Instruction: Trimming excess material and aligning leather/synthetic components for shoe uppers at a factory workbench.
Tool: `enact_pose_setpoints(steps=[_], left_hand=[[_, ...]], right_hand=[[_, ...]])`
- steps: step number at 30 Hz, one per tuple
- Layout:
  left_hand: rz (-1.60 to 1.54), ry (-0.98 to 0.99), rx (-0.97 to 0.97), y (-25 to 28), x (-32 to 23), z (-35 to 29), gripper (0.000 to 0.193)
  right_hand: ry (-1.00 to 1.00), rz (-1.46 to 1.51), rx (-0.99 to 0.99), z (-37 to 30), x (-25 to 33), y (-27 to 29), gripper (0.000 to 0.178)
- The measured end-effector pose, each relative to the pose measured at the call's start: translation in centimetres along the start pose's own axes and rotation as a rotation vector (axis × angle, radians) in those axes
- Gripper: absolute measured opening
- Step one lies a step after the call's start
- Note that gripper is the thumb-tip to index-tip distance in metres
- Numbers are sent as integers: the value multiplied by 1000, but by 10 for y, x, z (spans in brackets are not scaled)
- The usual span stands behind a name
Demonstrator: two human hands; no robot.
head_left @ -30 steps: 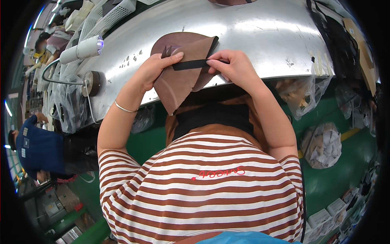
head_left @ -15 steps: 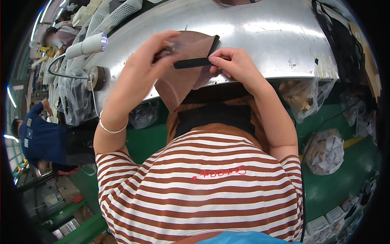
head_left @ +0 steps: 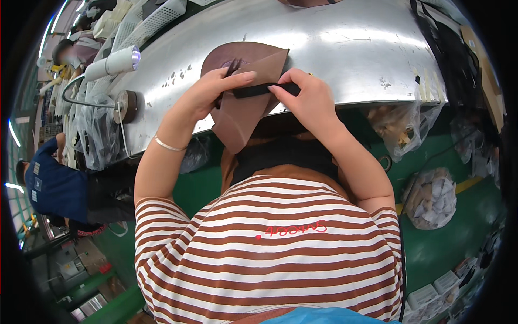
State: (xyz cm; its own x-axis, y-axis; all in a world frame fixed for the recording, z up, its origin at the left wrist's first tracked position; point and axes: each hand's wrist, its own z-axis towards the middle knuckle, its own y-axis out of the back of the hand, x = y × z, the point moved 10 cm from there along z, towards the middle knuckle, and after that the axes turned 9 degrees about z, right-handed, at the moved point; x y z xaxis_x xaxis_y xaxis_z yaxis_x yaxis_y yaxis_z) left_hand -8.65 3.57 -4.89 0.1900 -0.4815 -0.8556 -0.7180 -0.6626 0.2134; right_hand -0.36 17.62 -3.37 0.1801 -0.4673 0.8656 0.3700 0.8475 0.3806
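Note:
A brown piece with a rounded far edge and a pointed, sheer-looking flap is held over the table's near edge. Across it runs a black strap. My right hand is closed, pinching the strap's right end between thumb and fingers. My left hand is closed at the piece's left side, its thumb lying over the brown material near the strap. A small dark pronged tool, perhaps thread snips, sticks out by the left thumb. The left fingers are partly hidden behind the piece.
The metal table spans the front. On the left stand a lamp and a round spool-like block. Plastic bags hang at the right edge and left. A co-worker in dark blue is at the far left.
My left hand has come down and inward from a blurred, raised position, its thumb now on the brown piece. My right hand has slid slightly right, still pinching the strap.

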Motion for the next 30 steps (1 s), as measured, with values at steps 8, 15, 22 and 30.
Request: enact_pose_setpoints(steps=[8, 15, 22, 30], left_hand=[[-213, 30, -16, -14, 11, 31, 21], [-203, -46, -75, -17, 3, 32, 19], [-387, 15, 63, -22, 15, 30, 21], [-106, -62, 56, -17, 5, 0, 16]], right_hand=[[511, -505, -301, -30, 65, 2, 24], [703, -225, -212, -48, 87, -18, 23], [333, 308, -142, -21, 52, -3, 26], [-80, 599, -48, -16, 3, -9, 20]])
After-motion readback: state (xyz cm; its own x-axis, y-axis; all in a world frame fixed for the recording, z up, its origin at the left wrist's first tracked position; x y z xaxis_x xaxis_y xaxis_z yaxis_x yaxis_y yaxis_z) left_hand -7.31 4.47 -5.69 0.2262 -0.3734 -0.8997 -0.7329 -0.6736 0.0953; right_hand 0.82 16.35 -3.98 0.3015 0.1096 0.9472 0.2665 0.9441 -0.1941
